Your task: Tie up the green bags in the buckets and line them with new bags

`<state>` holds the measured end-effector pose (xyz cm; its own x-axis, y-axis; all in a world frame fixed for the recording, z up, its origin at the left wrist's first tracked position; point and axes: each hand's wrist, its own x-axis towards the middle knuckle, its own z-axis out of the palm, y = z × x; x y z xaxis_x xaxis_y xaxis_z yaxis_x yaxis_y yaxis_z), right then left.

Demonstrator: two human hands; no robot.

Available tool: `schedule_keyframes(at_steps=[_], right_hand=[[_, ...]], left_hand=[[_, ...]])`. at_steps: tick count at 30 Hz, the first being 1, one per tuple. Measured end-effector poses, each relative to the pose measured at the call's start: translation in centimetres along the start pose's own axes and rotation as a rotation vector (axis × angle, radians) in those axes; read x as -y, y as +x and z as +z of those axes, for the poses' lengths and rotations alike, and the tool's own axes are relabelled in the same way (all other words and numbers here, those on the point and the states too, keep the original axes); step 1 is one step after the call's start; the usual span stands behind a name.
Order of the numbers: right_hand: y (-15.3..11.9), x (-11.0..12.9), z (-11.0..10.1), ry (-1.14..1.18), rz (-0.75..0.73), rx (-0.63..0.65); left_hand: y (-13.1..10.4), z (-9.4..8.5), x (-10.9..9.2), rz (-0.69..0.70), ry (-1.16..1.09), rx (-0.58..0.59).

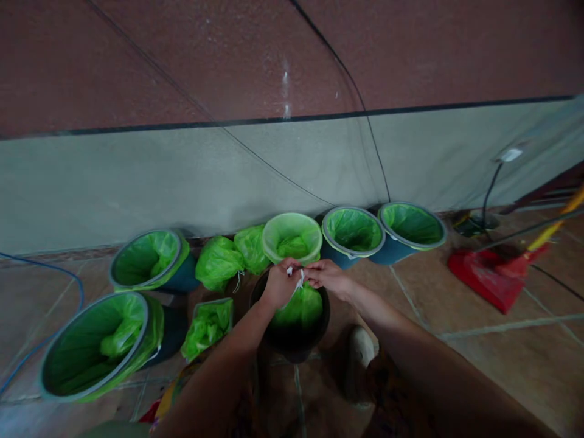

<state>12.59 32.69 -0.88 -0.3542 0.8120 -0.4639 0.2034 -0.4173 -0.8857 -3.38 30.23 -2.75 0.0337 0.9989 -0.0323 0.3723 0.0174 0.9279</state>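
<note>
Left hand [279, 287] and right hand [329, 277] are both pinched in close on the white tie [300, 280] of a green trash bag [298, 310], which sits inside the dark bucket [292, 351] right below them. Light-green bin [292, 225] rim's just beyond; tiled floor [429, 286] stretches right to a red dustpan [483, 280].
</note>
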Motion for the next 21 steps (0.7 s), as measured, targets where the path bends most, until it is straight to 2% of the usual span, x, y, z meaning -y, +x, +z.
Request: schedule_keyframes(at_steps=[3,5,8,11,14,19,21], right_hand=[[0.4,-0.6,0.1,-0.076,-0.019,-0.026],[0.5,-0.9,0.1,-0.281,-0.07,-0.074],[0.5,-1.1,-0.1,-0.748,-0.138,-0.185],[0.4,-1.2,-0.3,-1.046,-0.046,-0.267],[0.4,-1.4,-0.5,-1.08,-0.008,-0.224],[0.0,-1.7,-0.3,-0.992,-0.196,-0.197],[-0.3,-2.3,0.3,-0.978,-0.281,-0.145]], left_hand=[[0.5,-0.4,0.1,-0.035,0.0,0.093],[0.7,-0.8,0.2,-0.041,0.079,0.122],[0.7,-1.6,0.3,-0.047,0.367,0.12],[0.5,-2.2,0.6,-0.128,0.679,0.146],[0.2,-2.4,1.0,-0.144,0.827,0.178],[-0.2,-2.2,2.1,-0.106,0.8,0.194],[-0.3,-2.0,2.7,-0.116,0.74,0.213]])
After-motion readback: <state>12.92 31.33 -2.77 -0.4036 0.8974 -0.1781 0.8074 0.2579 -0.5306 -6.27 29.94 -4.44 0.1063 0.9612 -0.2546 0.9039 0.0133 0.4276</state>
